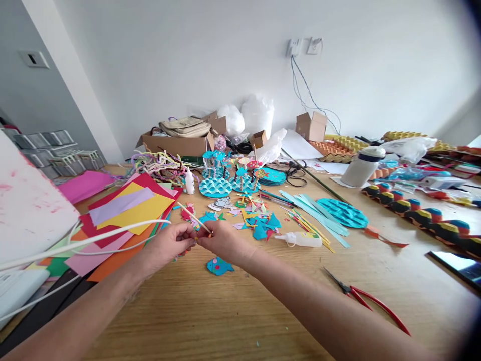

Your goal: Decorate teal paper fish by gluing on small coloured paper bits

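- Wooden stick (192,215), 1, slants at the frame's centre, pinched by the right hand (225,243).
- 1 left hand (175,240), fingertips bunched beside it; I cannot tell what they grip.
- 1 blue fish (220,266), just below the hands.
- 2 squeeze bottles (304,239): 1 upright near centre, 1 lying right of centre.
- 1 red-handled scissors (350,290), lower right.

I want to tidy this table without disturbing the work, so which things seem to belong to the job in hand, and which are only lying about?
Likely in the job:
thin stick, in the right hand
blue paper fish, close by
squeeze bottle, lying down
coloured paper scraps
red-handled tool

Probably just lying about:
white cable
white tumbler
beige bag
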Motion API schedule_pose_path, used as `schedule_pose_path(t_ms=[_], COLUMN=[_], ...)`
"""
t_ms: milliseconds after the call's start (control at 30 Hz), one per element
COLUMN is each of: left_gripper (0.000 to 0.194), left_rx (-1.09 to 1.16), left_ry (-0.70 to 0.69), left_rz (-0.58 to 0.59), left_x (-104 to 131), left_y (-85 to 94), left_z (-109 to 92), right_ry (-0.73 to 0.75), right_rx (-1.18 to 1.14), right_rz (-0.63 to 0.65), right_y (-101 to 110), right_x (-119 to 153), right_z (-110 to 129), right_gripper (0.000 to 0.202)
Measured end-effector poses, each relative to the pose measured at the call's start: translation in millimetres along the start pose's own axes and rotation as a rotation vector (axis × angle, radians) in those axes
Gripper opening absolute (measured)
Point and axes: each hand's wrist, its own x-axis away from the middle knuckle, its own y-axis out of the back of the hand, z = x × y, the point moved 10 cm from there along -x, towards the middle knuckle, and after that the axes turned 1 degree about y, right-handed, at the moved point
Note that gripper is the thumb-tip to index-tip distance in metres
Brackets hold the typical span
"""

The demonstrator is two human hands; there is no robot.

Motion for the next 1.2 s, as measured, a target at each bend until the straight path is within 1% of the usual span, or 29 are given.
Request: schedule_pose_path(t_ms=[133, 200, 267, 400, 500, 600, 733, 833, 967, 1033, 1100, 1200], left_gripper=[0.016, 0.016, 0.016, 0.010, 0.010, 0.016, 0.019, 0.018, 0.018, 0.015, 0.014, 0.015], left_rx=[-0.032, -0.057, -0.157, -0.428, -0.495, -0.485, -0.354, -0.307, -0.342, -0.404, -0.466, -0.577], left_ry=[0.015, -0.004, -0.057, -0.143, -0.200, -0.242, -0.184, -0.162, -0.174, -0.239, -0.350, -0.529], left_rz=[-0.009, -0.009, -0.031, -0.134, -0.183, -0.203, -0.195, -0.172, -0.179, -0.206, -0.233, -0.214], left_x=[-2, -4, -6, -4, 2, 7, 8, 8, 9, 11, 15, 24], left_y=[-0.3, 0.0, 3.4, 17.3, 21.7, 16.9, 7.6, 1.5, -0.5, -1.1, -4.3, -20.4], left_z=[3, 6, 7, 6, -2, -14, -19, -25, -34, -41, -50, -58], right_ry=[-0.004, 0.003, 0.017, 0.048, 0.064, 0.063, 0.071, 0.059, 0.027, 0.014, 0.012, 0.032], right_rx=[0.047, 0.073, 0.093, 0.090, 0.067, 0.052, 0.051, 0.057, 0.043, 0.025, -0.002, -0.096], right_rz=[-0.015, -0.009, -0.012, -0.021, -0.013, -0.011, -0.031, -0.047, -0.036, -0.039, -0.073, -0.197], right_y=[1, 1, 3, 8, 10, 10, 10, 11, 12, 16, 25, 51], right_x=[1, 1, 1, 1, 2, 1, 0, 0, 4, 7, 11, 22], right_z=[2, 3, 4, 4, 3, 0, -3, -5, -5, -6, -8, -14], right_gripper=[0.008, 0.009, 0.008, 0.007, 0.007, 0.007, 0.007, 0.009, 0.007, 0.009, 0.016, 0.028])
